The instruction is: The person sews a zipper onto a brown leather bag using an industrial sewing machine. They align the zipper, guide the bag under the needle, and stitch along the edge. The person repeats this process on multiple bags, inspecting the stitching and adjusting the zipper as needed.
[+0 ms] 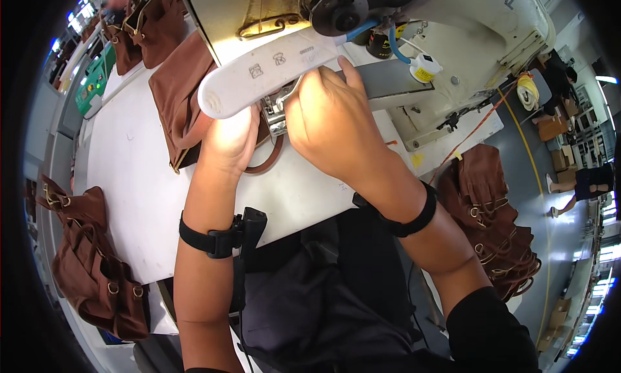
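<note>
A brown handbag (184, 91) lies on the white table at the sewing machine (475, 62), its looped handle (270, 158) passing below the presser foot (276, 114). My left hand (229, 140) rests against the bag, left of the presser foot and brightly lit. Its fingers are hidden behind the white lamp bar (259, 72). Just right of the presser foot, my right hand (330, 117) is closed, fingers curled toward the needle area and thumb side raised. Whatever its fingertips pinch, if anything, is out of sight.
More brown bags hang or lie at the left (97, 263), at the far left back (152, 30), and in a pile (482, 218) on the right. A small white bottle (425, 67) stands on the machine bed. People and boxes (559, 169) are on the far right.
</note>
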The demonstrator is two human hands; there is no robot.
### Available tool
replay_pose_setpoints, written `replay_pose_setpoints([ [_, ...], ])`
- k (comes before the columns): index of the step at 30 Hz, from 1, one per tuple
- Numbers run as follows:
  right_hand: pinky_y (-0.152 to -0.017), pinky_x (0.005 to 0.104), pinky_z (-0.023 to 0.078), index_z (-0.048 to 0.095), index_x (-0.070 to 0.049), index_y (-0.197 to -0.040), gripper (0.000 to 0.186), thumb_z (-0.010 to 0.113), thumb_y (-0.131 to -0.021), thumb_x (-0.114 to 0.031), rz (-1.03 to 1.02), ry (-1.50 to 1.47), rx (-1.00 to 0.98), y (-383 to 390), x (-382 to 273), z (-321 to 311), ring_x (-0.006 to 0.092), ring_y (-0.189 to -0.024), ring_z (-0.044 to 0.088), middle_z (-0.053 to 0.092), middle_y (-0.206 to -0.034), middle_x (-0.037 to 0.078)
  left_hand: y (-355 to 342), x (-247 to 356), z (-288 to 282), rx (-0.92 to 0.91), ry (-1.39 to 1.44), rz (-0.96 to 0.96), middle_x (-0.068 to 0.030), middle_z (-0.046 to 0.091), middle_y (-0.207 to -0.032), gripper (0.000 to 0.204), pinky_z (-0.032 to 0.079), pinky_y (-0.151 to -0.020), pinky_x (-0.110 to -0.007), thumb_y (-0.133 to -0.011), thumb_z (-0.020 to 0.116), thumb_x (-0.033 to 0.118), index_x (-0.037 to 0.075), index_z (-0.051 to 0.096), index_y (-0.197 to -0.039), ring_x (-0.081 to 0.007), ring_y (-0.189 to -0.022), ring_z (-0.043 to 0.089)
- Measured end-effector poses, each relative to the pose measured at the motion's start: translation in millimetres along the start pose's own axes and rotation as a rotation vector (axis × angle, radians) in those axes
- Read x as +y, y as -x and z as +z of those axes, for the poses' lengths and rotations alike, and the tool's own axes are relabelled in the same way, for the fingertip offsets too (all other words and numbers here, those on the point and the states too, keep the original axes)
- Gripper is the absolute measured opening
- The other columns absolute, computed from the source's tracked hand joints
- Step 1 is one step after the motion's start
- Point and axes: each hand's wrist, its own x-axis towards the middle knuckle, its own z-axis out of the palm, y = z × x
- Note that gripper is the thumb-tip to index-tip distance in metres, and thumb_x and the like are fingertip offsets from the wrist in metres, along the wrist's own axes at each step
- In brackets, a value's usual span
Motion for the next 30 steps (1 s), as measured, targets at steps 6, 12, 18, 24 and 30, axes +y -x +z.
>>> replay_pose_setpoints([
  [6,-0.114,0.0690,0.027,0.059,0.014,-0.117,0.042,0.061,-0.085,-0.012,0.042,0.074,0.050,0,-6,5,0.0369,-0.121,0.061,0.068,-0.114,0.026,14,2,-1,0.097,0.018,-0.084,-0.0086,0.044,-0.156,0.058,0.034,-0.119,-0.041,-0.105,0.060,0.032,0.006,0.039,-0.152,-0.0233,-0.146,0.040],
  [12,-0.118,0.0704,0.017,0.058,0.010,-0.127,0.048,0.062,-0.089,-0.019,0.113,0.035,0.094,10,-15,5,0.0344,-0.133,0.054,0.064,-0.126,0.023,25,2,27,0.333,0.031,-0.107,-0.0118,0.053,-0.146,0.043,0.041,-0.111,-0.040,-0.112,0.041,0.029,0.004,0.044,-0.147,-0.0246,-0.134,0.050],
  [18,-0.116,0.0728,0.015,0.057,0.004,-0.133,0.049,0.063,-0.094,-0.025,0.095,0.010,0.104,26,-26,-1,0.0362,-0.136,0.048,0.057,-0.135,0.021,34,7,33,0.338,0.065,-0.119,-0.0117,0.056,-0.143,0.043,0.042,-0.111,-0.041,-0.112,0.042,0.031,0.005,0.046,-0.147,-0.0243,-0.132,0.053],
  [24,-0.116,0.0727,0.016,0.059,0.000,-0.135,0.055,0.069,-0.091,-0.032,0.105,0.049,0.068,37,-34,-5,0.0358,-0.137,0.045,0.054,-0.137,0.019,44,5,33,0.357,0.159,-0.127,-0.0124,0.056,-0.144,0.043,0.038,-0.116,-0.041,-0.112,0.043,0.029,0.003,0.046,-0.146,-0.0241,-0.134,0.051],
  [30,-0.116,0.0698,0.020,0.065,-0.005,-0.125,0.047,0.073,-0.089,-0.032,0.096,0.068,0.155,39,-30,-14,0.0407,-0.137,0.044,0.053,-0.135,0.018,50,11,33,0.347,0.164,-0.102,-0.0132,0.060,-0.141,0.039,0.046,-0.110,-0.043,-0.112,0.044,0.027,0.006,0.048,-0.144,-0.0260,-0.127,0.060],
])
